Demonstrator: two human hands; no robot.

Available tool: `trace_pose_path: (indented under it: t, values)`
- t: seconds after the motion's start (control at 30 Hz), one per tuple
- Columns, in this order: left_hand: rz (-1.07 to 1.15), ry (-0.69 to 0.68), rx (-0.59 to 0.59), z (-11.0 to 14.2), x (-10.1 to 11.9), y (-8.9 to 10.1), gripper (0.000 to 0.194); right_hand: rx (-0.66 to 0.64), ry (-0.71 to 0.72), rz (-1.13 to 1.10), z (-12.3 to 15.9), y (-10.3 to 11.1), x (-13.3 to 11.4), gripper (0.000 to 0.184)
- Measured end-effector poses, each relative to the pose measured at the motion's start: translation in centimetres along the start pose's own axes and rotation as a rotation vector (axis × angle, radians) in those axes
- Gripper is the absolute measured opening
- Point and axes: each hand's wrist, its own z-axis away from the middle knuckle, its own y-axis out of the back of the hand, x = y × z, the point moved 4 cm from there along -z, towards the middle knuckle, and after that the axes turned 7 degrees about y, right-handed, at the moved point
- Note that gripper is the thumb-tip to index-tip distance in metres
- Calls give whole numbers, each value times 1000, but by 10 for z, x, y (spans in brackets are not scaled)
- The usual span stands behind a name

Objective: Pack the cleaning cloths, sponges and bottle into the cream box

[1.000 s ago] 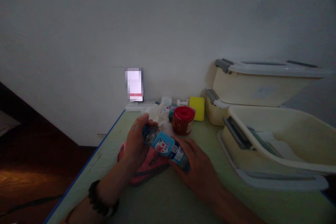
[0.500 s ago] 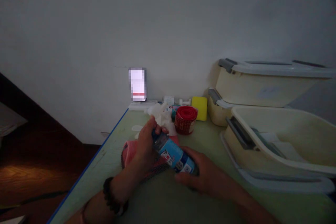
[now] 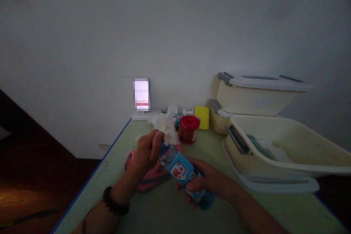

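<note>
A clear plastic bottle [image 3: 179,170] with a blue label is tilted over the table, its neck toward the upper left. My right hand [image 3: 210,181] wraps round the lower half of the bottle, thumb across the label. At the neck end my left hand [image 3: 149,150] is closed, its fingers pinched at the blue cap, which they mostly cover. Dark beads circle the left wrist. Beneath the left hand and the bottle lies a pink cloth [image 3: 149,179] with a dark patterned edge.
Behind the hands stand a red roll [image 3: 189,128], crumpled white plastic [image 3: 161,120] and a yellow block [image 3: 202,118]. A lit phone [image 3: 142,95] leans at the wall. To the right sit an open cream bin [image 3: 263,166] and a lidded bin [image 3: 249,98].
My right hand has shifted its grip, now wrapping round the bottle, and more of the label faces me. The left hand has turned at the cap. The camera view has shifted slightly.
</note>
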Motion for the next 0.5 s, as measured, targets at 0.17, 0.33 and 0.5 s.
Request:
trace_pose_path:
  t: [0.17,0.33,0.5]
  values:
    - [-24,29,-42,-2,-7,-7,18,258,230,806,4,10,-25,54]
    - [-93,109,-184,-2,-20,-27,19,420,198,1193,7,20,-32,49]
    - [-196,96,-395,4,-24,-45,24,512,132,1392,8,36,-31,41]
